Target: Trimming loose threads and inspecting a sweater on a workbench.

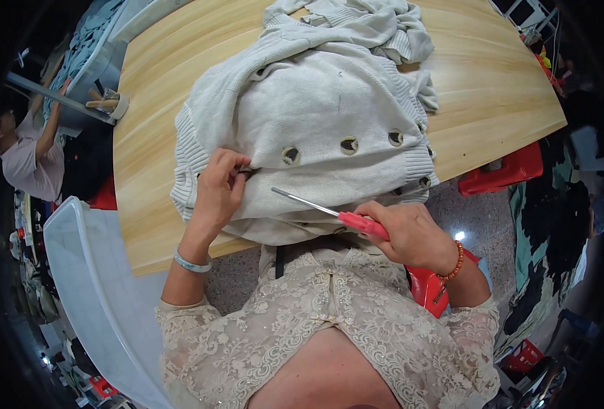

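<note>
A pale grey knitted cardigan (295,88) lay bunched on the wood-grain table (158,102), its lower part spilling over the near edge towards the wearer's lap. A row of round, dark-centred buttons (349,144) ran across its front, and ribbed bands showed at its left and right sides. The left hand (221,187) was drawn narrow, thumb and fingertips pinching the knit at the left end of that row; the fingers hid exactly which bit of it they had. The right hand (411,235) was curled around the red handle of a slim tool (364,223), whose metal shaft pointed up and leftwards over the cloth, its tip near the left hand; whether it touched the knit I could not tell. A pale bangle (193,264) circled the left wrist and an orange beaded bracelet (454,266) the right, below the sleeves of a cream lace top (274,307). Beside the table at lower left stood a whitish plastic bin (100,307). At the table's far left corner was a white cup (120,108), and beyond it a co-worker (36,163) reached towards blue-grey cloth (94,41). A red stool (499,174) stood by the right edge, near hanging dark and green cloths (527,232)
</note>
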Tool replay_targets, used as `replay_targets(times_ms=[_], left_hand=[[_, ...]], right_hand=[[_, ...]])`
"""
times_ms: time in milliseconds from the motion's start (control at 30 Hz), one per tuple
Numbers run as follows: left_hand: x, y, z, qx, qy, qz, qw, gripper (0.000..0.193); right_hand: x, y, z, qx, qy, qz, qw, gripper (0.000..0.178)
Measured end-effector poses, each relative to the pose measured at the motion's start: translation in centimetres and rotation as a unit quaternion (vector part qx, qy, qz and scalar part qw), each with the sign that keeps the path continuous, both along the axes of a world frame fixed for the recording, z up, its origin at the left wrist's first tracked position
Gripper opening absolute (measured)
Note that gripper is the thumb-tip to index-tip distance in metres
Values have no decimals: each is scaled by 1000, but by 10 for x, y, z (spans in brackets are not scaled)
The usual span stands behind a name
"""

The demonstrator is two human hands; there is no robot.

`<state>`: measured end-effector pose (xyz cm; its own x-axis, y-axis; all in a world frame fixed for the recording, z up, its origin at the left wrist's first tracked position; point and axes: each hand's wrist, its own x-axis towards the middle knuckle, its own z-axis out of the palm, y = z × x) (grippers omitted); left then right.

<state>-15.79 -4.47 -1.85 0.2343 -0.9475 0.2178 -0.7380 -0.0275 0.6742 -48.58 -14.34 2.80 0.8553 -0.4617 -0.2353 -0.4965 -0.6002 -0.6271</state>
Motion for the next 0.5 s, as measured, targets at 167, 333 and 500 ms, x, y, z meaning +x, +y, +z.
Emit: replay_targets(times_ms=[167, 333, 500], left_hand=[[-2, 4, -9, -53, 33, 4, 998, 16], [-48, -13, 15, -119, 2, -49, 992, 34], [-54, -48, 6, -43, -21, -78, 996, 34]], right_hand=[[-6, -1, -15, -37, -134, -26, 990, 33], [-27, -7, -12, -45, -130, -56, 989, 38], [-45, -6, -1, -65, -36, -90, 993, 32]])
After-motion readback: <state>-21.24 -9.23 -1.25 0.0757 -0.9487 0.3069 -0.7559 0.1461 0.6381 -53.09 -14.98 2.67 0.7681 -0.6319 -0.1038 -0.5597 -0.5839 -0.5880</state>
